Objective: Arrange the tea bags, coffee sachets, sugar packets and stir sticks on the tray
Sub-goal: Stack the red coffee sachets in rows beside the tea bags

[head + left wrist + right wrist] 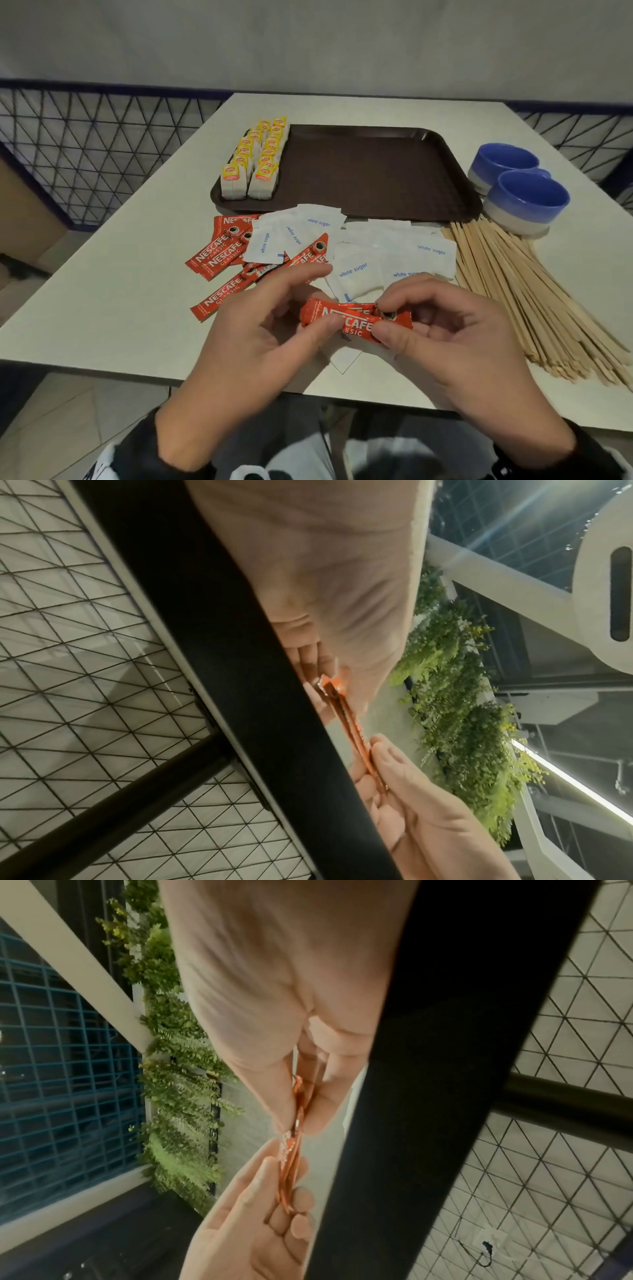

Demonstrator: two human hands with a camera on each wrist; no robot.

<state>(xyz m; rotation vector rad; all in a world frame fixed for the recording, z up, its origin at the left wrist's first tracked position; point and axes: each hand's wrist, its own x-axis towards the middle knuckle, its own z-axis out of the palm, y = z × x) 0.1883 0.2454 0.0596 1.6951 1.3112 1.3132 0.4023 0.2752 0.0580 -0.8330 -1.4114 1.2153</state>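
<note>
Both hands hold a small stack of red coffee sachets (349, 317) level above the table's near edge. My left hand (270, 329) pinches the stack's left end, and my right hand (428, 329) pinches its right end. From the wrist views the stack of coffee sachets (346, 723) (293, 1153) shows edge-on between thumb and fingers. More red sachets (222, 255) lie loose left of centre. White sugar packets (383, 253) spread in front of the brown tray (370, 171). Two rows of yellow-tagged tea bags (253, 161) stand at the tray's left end. Wooden stir sticks (534, 294) fan out on the right.
Two blue-and-white bowls (520, 188) sit right of the tray, touching the stir sticks' far ends. A wire mesh partition (85, 144) runs along the left and behind the white table (102, 301). Most of the tray's surface is bare.
</note>
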